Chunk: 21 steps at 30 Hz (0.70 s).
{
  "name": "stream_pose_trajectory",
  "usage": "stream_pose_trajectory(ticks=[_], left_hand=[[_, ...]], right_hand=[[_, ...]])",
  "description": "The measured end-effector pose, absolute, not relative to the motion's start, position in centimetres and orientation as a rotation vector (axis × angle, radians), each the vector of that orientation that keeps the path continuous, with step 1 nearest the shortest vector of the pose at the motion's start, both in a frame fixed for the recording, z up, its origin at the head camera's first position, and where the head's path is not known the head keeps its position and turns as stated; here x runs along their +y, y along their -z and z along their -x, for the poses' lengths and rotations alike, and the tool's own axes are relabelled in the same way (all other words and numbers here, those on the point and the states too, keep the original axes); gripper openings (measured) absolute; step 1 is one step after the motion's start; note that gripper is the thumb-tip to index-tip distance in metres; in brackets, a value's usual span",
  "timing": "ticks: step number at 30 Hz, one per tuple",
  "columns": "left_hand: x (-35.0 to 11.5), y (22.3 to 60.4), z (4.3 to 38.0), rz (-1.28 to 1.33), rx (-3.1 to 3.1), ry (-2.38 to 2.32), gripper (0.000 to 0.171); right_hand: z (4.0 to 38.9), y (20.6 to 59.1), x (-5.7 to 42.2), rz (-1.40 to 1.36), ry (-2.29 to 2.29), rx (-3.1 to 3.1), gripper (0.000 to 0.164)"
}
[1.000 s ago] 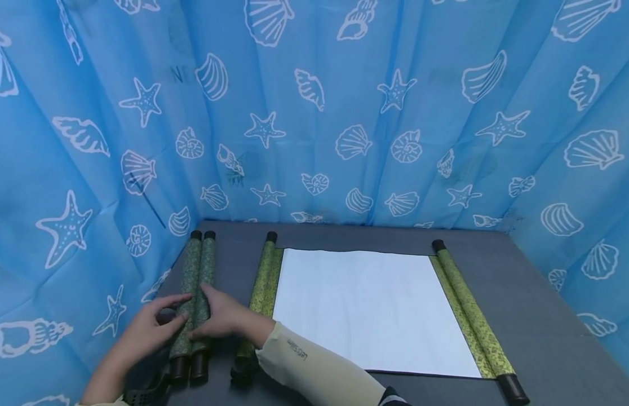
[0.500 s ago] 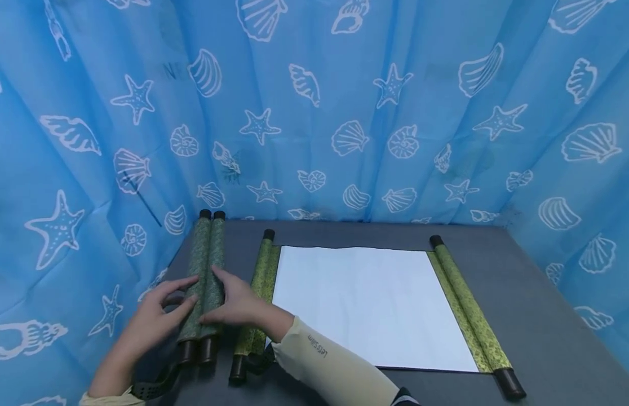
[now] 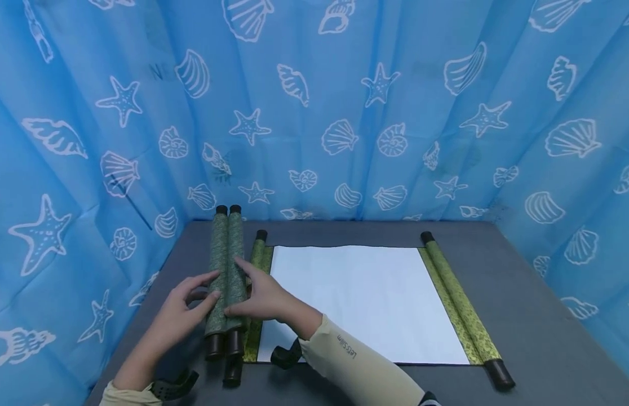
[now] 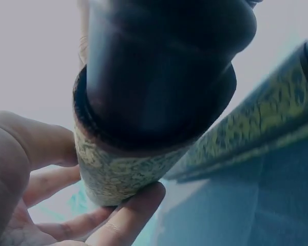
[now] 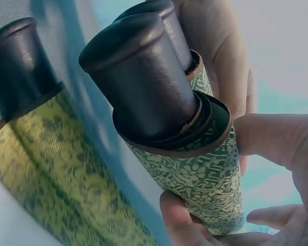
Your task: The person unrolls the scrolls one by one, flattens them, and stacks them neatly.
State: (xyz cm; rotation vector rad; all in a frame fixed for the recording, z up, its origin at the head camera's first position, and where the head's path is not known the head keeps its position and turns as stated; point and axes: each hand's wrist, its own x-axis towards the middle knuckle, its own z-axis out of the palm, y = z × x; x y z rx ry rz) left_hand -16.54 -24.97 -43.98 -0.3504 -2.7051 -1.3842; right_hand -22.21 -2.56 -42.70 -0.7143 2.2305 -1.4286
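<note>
A dark green patterned hanging scroll (image 3: 219, 282), rolled up from both ends into two rolls side by side, is held up over the table's left part. My left hand (image 3: 177, 313) grips its left roll, thumb and fingers on opposite sides. My right hand (image 3: 268, 296) grips the right roll the same way. In the right wrist view, dark end knobs (image 5: 143, 77) stick out of the patterned cloth. A dark knob (image 4: 154, 72) fills the top of the left wrist view. The green rolls overlap the left roller of an unrolled yellow-green scroll (image 3: 461, 299) in the head view.
The unrolled scroll's white paper (image 3: 355, 304) lies flat on the grey table (image 3: 537, 332), a dark-knobbed roller at each side. A blue curtain (image 3: 314, 113) with white shells and starfish hangs behind and along both sides.
Both hands have raised the rolled green scroll and carried it rightward, from the table's left edge to beside the unrolled scroll's left roller. The head view has shifted slightly.
</note>
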Motion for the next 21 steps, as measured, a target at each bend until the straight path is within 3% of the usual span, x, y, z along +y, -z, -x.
stream_pose_trajectory(ticks=[21], left_hand=[[-18.7, 42.8, 18.1, 0.537, -2.642, 1.661, 0.059]], right_hand=[[21.3, 41.2, 5.4, 0.735, 1.534, 2.262, 0.094]])
